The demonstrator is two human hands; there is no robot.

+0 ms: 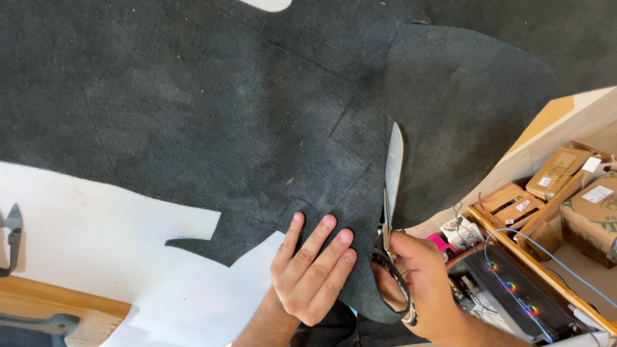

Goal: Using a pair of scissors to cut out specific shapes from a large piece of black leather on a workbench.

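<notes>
The scissors [391, 186] stand almost upright in the view, their long pale blades pointing away from the person and lying on the dark sheet, with the black handle loops low near the table's front edge. The right hand [421, 283] has its fingers threaded through those loops, its grip clenched on the scissors. The blades look nearly together, though the exact gap is hard to tell.

The dark sheet [257, 115] is a large charcoal piece of felt-like material with a fine grainy texture, faint straight lines marked across it, and a curved outer edge at the right. Its lower edge is cut into an uneven outline with a notch at the left. The left hand [312, 270] lies flat on it just beside the scissors, fingers spread and pressing down, its grip released and holding nothing.

Under the sheet is a white table [83, 225], with a wooden strip [58, 308] at the lower left and a small dark tool [11, 238] at the left edge. Beyond the table's right side sit cardboard boxes [559, 173], wooden trays, blue cables [546, 250] and a black device with small coloured lights
</notes>
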